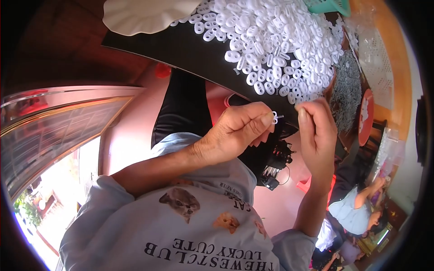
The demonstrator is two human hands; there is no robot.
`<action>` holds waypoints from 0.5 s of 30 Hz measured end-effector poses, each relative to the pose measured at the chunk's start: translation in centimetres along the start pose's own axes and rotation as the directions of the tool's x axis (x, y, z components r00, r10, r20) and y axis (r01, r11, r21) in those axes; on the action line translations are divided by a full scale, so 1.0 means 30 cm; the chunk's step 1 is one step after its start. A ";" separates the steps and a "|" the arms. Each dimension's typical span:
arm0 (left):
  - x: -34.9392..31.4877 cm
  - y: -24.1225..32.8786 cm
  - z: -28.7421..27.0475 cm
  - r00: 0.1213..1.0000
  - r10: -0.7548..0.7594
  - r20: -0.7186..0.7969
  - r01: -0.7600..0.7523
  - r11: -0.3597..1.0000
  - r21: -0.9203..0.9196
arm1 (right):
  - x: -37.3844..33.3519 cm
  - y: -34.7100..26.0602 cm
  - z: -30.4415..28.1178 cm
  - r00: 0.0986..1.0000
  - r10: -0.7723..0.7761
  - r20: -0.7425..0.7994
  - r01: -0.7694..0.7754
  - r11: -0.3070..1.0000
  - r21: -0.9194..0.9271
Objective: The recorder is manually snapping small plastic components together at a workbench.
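Note:
Between the thumb and fingers of my left hand (239,131) is a small white oval plastic piece (274,117) with holes. A thin dark screw (280,116) sticks out of it toward the right. My right hand (318,131) is a short way to the right, its fingers curled and thumb pressed near them; whatever lies at the fingertips is too small to make out. Just beyond both hands, a large heap of white two-hole oval pieces (271,36) covers much of the dark tabletop (181,52).
A grey pile of screws (346,86) lies right of the heap. A white scalloped dish (144,18) stands far left, a green basket (332,5) at the far edge, and a red round tray (366,117) at right. Another person (352,210) sits at lower right.

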State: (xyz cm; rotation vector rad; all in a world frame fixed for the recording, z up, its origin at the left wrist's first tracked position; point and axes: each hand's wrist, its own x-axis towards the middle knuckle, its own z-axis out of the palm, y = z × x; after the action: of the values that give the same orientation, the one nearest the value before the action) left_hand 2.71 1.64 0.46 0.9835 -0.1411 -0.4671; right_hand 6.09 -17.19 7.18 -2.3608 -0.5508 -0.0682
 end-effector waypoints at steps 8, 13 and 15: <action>0.008 -0.027 -0.022 0.998 -0.022 -0.052 0.022 1.000 -0.010 | 0.052 0.039 0.033 0.989 -0.104 0.100 0.138 0.884 -0.446; 0.010 -0.025 -0.022 0.999 -0.015 -0.050 0.015 1.000 0.010 | 0.043 0.040 0.024 0.987 -0.095 0.131 0.143 0.896 -0.421; 0.011 -0.026 -0.022 0.999 -0.013 -0.044 0.014 1.000 0.013 | 0.040 0.040 0.023 0.987 -0.095 0.131 0.141 0.900 -0.412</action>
State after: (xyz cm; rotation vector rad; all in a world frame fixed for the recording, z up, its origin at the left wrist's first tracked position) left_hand 2.97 1.64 -0.57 1.0078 -0.0988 -0.4573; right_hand 7.59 -17.09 6.14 -2.7605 -0.7996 -0.1261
